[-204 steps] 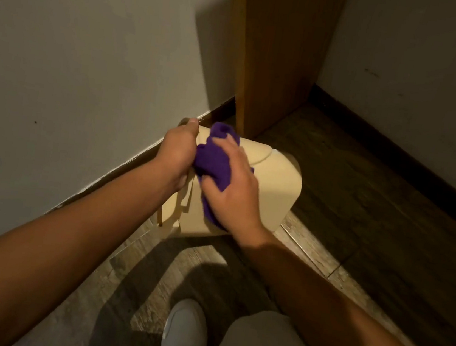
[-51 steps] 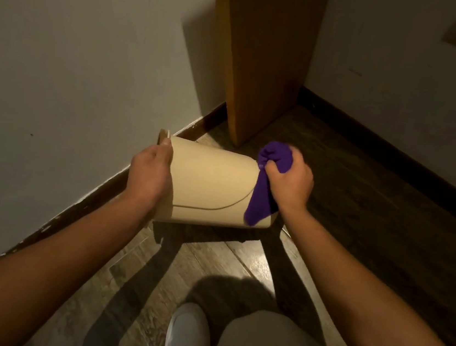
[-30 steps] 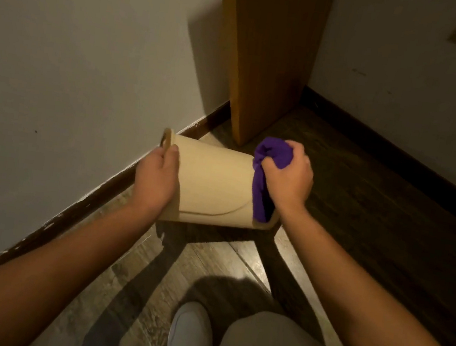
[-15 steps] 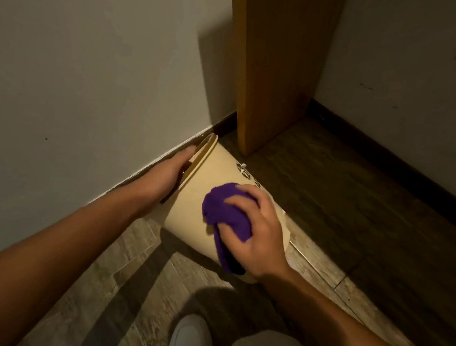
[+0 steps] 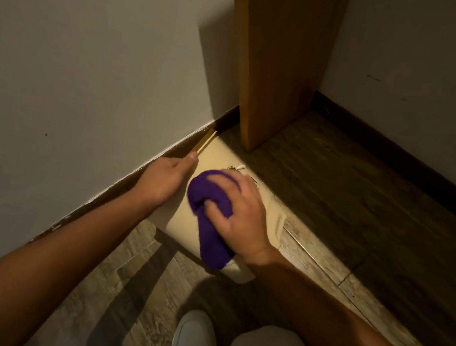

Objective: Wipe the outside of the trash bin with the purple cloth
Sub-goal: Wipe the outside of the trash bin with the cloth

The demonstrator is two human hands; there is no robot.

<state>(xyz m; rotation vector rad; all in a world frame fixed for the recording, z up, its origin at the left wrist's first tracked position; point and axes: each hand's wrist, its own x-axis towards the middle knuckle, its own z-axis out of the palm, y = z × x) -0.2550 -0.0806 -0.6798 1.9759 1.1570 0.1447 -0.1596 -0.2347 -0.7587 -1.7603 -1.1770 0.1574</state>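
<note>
A beige trash bin [image 5: 222, 160] is tipped over, its rim toward the left wall and its base toward me. My left hand [image 5: 164, 178] grips the bin at its rim edge beside the skirting board. My right hand [image 5: 240, 217] presses a bunched purple cloth [image 5: 208, 216] against the bin's upturned side; the cloth's tail hangs down over the bin's near end. A small printed mark shows on the bin just beyond my right fingers.
A white wall [image 5: 92, 55] runs along the left with a dark skirting board. A wooden door panel [image 5: 278, 58] stands just behind the bin. Wood-pattern floor [image 5: 361, 203] extends right to another wall. My white shoe [image 5: 193, 341] and knee are below.
The bin has turned from lying sideways to pointing its rim at the left wall. My right hand with the cloth moved from the bin's base end onto its side and slid toward me.
</note>
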